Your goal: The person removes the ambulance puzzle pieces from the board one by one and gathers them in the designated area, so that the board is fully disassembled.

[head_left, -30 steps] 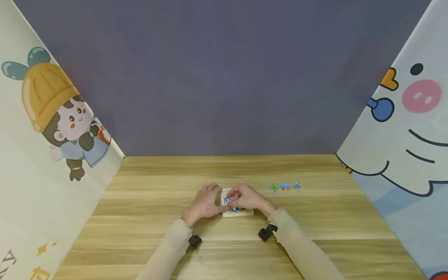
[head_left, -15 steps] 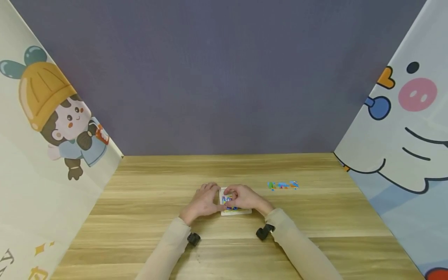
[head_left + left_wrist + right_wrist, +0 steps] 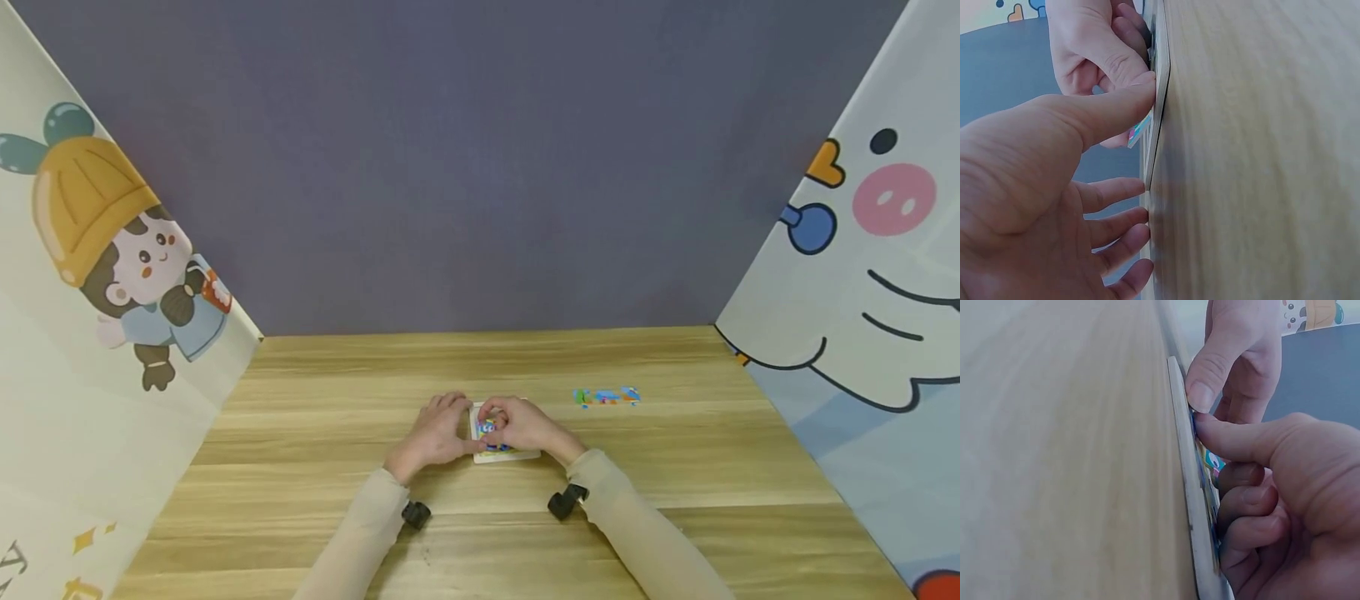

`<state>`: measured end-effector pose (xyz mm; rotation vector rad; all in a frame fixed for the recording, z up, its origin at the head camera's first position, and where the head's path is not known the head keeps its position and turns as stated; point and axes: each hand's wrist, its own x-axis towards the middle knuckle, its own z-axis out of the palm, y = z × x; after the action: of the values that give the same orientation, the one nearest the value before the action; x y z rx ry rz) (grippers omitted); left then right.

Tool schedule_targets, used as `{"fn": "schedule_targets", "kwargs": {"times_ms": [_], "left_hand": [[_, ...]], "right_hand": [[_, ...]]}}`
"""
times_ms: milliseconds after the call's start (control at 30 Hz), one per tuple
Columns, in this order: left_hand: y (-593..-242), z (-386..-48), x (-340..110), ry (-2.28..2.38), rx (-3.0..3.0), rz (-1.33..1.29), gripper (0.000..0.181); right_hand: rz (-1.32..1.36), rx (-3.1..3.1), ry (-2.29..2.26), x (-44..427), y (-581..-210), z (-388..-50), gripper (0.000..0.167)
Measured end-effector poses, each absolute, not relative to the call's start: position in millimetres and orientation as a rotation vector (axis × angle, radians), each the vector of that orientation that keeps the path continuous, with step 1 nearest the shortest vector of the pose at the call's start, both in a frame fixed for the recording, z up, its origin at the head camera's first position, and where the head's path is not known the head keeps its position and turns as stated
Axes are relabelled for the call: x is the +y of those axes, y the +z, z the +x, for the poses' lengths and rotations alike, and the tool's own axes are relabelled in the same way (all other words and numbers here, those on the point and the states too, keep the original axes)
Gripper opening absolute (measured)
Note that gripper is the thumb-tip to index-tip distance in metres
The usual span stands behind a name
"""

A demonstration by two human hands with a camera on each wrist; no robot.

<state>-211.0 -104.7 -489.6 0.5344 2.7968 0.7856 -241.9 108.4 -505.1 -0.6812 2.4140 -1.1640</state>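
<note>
A small white-rimmed puzzle board (image 3: 525, 456) with a colourful picture lies flat on the table between my hands. My left hand (image 3: 435, 435) rests at its left side, thumb over the near edge and the other fingers fairly straight along the side. Above the board, my right hand (image 3: 529, 425) pinches a thin puzzle piece (image 3: 1139, 131). That piece stands tilted against the board in the left wrist view; only a coloured bit shows past the fingers in the right wrist view. Both thumbs nearly meet at the board. The right hand hides much of the picture.
Several loose blue, green and orange puzzle pieces (image 3: 607, 397) lie in a row to the right behind the board. A dark wall (image 3: 480, 167) stands at the back of the wooden table (image 3: 315, 375), with printed panels at both sides.
My right fingers have shifted slightly over the board with the puzzle piece, and its visible face has turned. My left hand keeps its place at the board. The head view has shifted a little.
</note>
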Motion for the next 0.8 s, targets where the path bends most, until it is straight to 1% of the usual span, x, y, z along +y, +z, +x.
{"fn": "schedule_targets", "kwargs": {"times_ms": [467, 600, 800], "left_hand": [[-491.2, -211.0, -105.6, 0.812, 2.796, 0.528, 0.076], [-492.9, -211.2, -106.0, 0.815, 2.805, 0.531, 0.077], [-493.2, -210.8, -106.2, 0.814, 2.807, 0.53, 0.078]], "right_hand": [[-0.64, 2.543, -1.154, 104.0, -502.8, -236.8, 0.024], [-0.692, 2.581, -1.131, 104.4, -502.3, -235.5, 0.025], [-0.828, 2.464, -1.157, 111.7, -501.5, -239.4, 0.029]]}}
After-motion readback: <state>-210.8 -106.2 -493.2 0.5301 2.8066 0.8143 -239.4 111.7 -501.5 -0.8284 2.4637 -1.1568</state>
